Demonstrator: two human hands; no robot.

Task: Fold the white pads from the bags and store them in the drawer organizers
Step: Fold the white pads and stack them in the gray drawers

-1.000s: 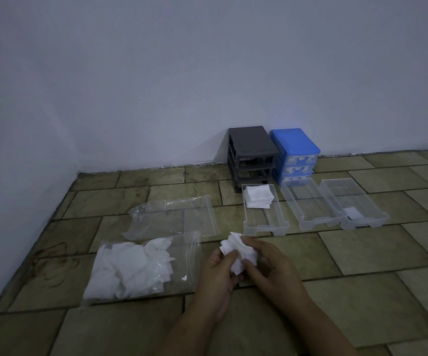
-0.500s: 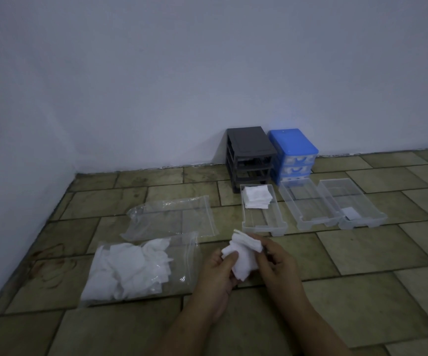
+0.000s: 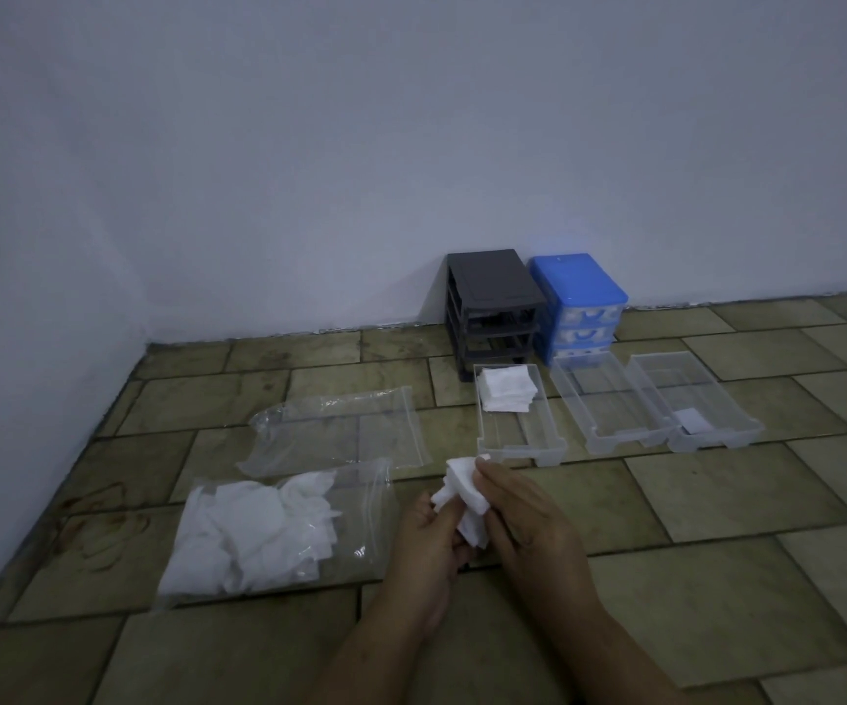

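White pad (image 3: 464, 496) sits low at centre, pinched between the left hand (image 3: 429, 539) and right hand (image 3: 523, 516). Line up its edges before creasing, I'd say. At one o'clock, the nearest drawer (image 3: 538, 445) holds a folded stack (image 3: 507, 391); at nine o'clock lies the full bag (image 3: 268, 531).

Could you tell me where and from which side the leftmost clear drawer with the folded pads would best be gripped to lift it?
Probably by the two long side walls of the leftmost clear drawer, near its bare front half, coming from above: the folded pads sit at the far end, and its top is open.
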